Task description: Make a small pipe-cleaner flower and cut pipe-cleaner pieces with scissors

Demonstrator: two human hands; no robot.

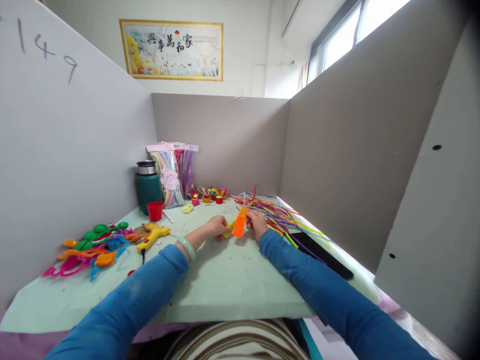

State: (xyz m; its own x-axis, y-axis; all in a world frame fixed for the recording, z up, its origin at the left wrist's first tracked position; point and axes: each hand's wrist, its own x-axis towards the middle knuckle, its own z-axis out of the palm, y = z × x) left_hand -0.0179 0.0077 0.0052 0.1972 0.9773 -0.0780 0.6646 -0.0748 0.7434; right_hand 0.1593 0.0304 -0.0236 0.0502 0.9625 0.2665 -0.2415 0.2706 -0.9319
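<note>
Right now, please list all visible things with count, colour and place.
strip: one, orange, centre
piece: one, yellow, beside strip
table cover: one, pale green, beneath
glue gun: one, yellow, left
craft pile: one, multicoloured, far left
pipe cleaners: many, multicoloured, right
slab: one, black, right
small pots: several, multicoloured, back
bottle: one, teal, back left
cup: one, red, before bottle
pen: one, white, beside cup
bags: two-plus, pink-topped, beside bottle
partitions: several, grey, left, back, right
picture: one, gold-framed, back wall
window: one, white, upper right
bracelet: one, pale green, left wrist
left hand: one, blue-sleeved, centre
right hand: one, blue-sleeved, centre
</note>
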